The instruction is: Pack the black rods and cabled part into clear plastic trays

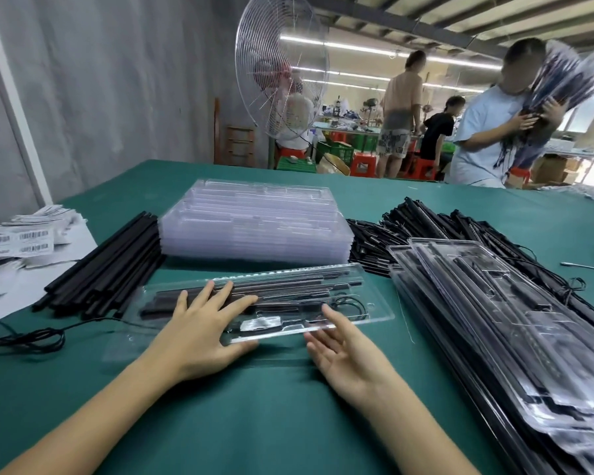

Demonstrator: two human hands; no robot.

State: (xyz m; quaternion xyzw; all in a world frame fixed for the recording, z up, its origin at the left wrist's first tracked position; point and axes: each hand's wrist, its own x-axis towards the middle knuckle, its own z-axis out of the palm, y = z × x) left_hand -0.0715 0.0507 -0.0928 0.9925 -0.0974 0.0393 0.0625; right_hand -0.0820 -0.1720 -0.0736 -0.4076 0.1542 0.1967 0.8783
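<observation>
A clear plastic tray (364, 286) lies in front of me on the green table, holding black rods and a coiled black cabled part (352, 305). My left hand (199, 323) lies flat on the tray's left half, fingers straight and spread. My right hand (343, 347) is open, palm turned inward, its fingertips touching the tray's near edge. Loose black rods (103, 269) lie in a pile to the left. A stack of empty clear trays (254, 221) stands behind the filled one.
Filled trays (487, 317) are stacked at the right, over more black parts (426, 221). Barcode labels (24, 238) lie far left. A loose black cable (31, 337) trails at the left. A fan (282, 73) and several people stand beyond the table.
</observation>
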